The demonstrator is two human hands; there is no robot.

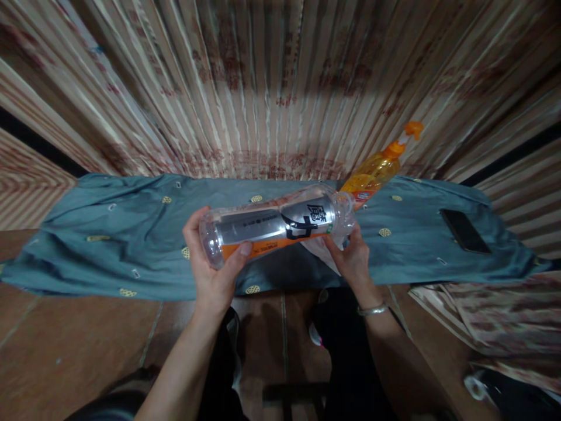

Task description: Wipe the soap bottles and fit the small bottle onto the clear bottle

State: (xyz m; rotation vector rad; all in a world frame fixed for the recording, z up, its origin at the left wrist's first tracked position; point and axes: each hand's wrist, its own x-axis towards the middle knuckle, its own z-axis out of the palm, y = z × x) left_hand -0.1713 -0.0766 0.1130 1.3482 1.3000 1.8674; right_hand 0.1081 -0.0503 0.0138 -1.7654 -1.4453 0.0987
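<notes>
A clear plastic bottle (272, 225) with a silver and orange label is held tilted sideways, its neck to the right. My left hand (214, 275) is closed around the base, thumb on the label. At the neck end, my right hand (353, 257) grips the bottle with thumb and fingers; part of its hold is hidden behind the clear plastic. Just behind the neck stands a yellow-orange pump bottle (374, 169) with an orange top. Something white and flat, perhaps paper or cloth (322, 254), shows beneath the bottle near my right hand.
A green-blue patterned cloth (118, 240) covers the narrow table. A dark phone (464, 231) lies toward its right end. Pleated curtains (263, 88) hang behind and at the sides. Below is a brown tiled floor (87, 333), with a dark bag-like thing (517, 392) at lower right.
</notes>
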